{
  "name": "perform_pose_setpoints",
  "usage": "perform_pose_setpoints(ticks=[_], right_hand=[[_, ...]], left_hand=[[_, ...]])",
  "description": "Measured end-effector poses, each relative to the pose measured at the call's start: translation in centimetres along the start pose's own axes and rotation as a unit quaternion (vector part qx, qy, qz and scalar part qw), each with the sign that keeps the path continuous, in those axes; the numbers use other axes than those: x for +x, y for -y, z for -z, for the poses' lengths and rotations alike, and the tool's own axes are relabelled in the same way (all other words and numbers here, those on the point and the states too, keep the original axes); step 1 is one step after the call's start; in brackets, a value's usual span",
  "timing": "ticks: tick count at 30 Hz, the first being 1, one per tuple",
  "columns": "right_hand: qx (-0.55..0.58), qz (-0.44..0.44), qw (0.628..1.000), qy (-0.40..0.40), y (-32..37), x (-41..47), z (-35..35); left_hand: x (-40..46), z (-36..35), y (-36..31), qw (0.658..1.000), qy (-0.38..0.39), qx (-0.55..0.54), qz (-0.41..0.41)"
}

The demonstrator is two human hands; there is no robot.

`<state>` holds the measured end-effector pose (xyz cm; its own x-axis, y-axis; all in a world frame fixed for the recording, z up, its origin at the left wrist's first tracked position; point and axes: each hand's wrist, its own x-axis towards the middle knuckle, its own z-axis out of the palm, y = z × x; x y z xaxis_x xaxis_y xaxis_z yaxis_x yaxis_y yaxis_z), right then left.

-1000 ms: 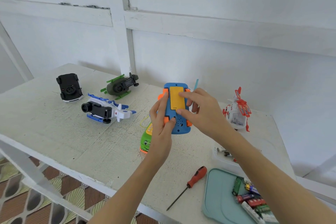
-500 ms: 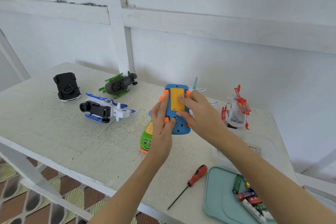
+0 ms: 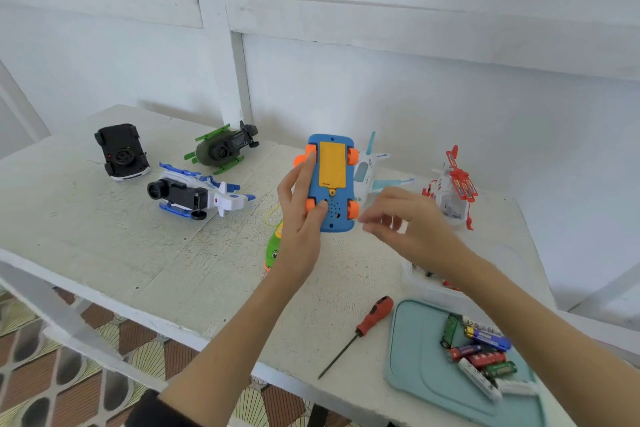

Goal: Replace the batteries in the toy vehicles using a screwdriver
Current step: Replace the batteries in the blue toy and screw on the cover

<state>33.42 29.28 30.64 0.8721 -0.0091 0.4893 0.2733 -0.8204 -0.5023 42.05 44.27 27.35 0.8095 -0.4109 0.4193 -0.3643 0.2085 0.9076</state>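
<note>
My left hand [image 3: 300,218] grips a blue toy car [image 3: 331,180] with orange wheels, held upright above the table with its underside facing me. A yellow battery cover sits closed on that underside. My right hand [image 3: 407,222] hovers just right of the car, blurred, fingers loosely extended and holding nothing. A red-handled screwdriver [image 3: 362,329] lies on the table near the front edge. Several batteries [image 3: 479,350] lie on a teal tray [image 3: 415,354] at the front right.
On the white table [image 3: 104,236] lie a black car [image 3: 121,151], a green helicopter [image 3: 223,147], a blue-white plane [image 3: 194,196], a pale-blue plane [image 3: 372,172], a red-white helicopter [image 3: 452,189] and a green toy [image 3: 273,250] behind my left wrist. A clear box [image 3: 426,279] sits behind the tray.
My right hand has come off the yellow battery cover and moved right and down, away from the car. My left hand keeps its grip on the car.
</note>
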Motion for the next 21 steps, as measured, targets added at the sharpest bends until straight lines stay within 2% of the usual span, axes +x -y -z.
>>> perform_pose_setpoints(ticks=[5,9,12,15,21], right_hand=[[0.038,-0.047,0.984,0.17,-1.3,-4.2,-1.8],[-0.019,-0.038,0.961,0.274,-2.0,-6.3,-3.1],[-0.065,-0.017,0.952,0.299,-2.7,-6.9,-4.1],[-0.106,-0.001,0.953,0.285,-3.5,-7.2,-4.7],[-0.085,0.005,0.961,0.265,-3.3,-7.0,-5.0]], left_hand=[[-0.7,-0.1,0.8,1.0,0.011,-0.022,0.013],[-1.1,-0.5,0.7,0.999,0.013,-0.013,0.027],[-1.1,-0.8,0.8,0.999,0.014,-0.015,0.031],[-1.2,-0.9,0.5,0.999,0.023,-0.013,0.025],[-1.3,-0.7,0.7,0.999,0.022,-0.023,0.029]])
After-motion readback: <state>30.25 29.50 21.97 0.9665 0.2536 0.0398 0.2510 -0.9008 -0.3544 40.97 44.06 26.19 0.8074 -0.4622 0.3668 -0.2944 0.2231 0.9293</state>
